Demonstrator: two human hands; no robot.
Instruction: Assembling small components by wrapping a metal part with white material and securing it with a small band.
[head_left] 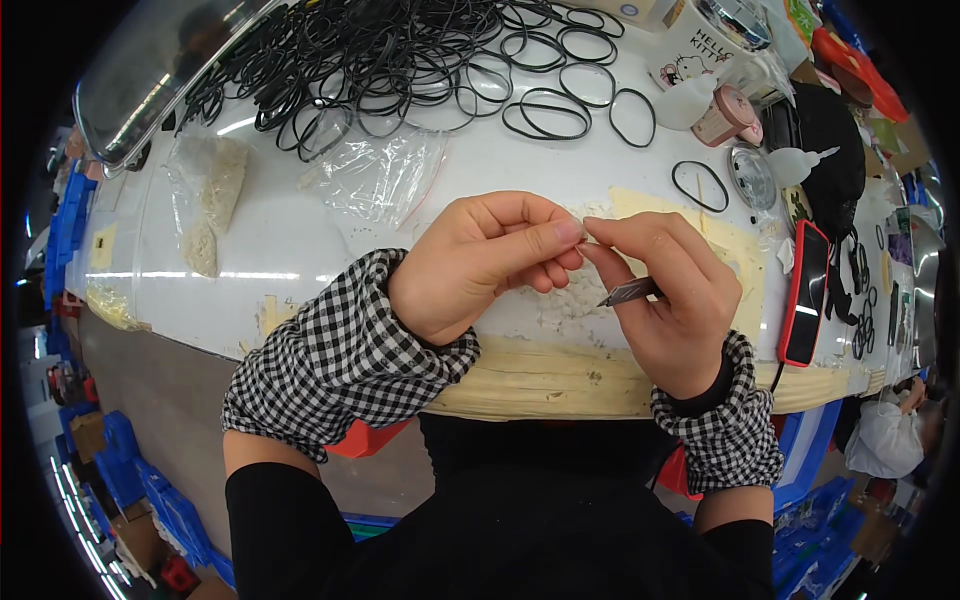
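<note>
At centre frame, the left hand point(490, 265) and right hand point(675, 290) pinch a tiny piece point(583, 240) between fingertips. A loose pinch could drop it among the pale scraps point(575, 302); the right hand's pointed tool point(630, 292) could nick skin. Left: bag point(215, 190) contains pale bits.

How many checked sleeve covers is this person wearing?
2. The left cover is around the forearm just behind the left hand; the right cover is just behind the right hand. Neither is hidden.
</note>
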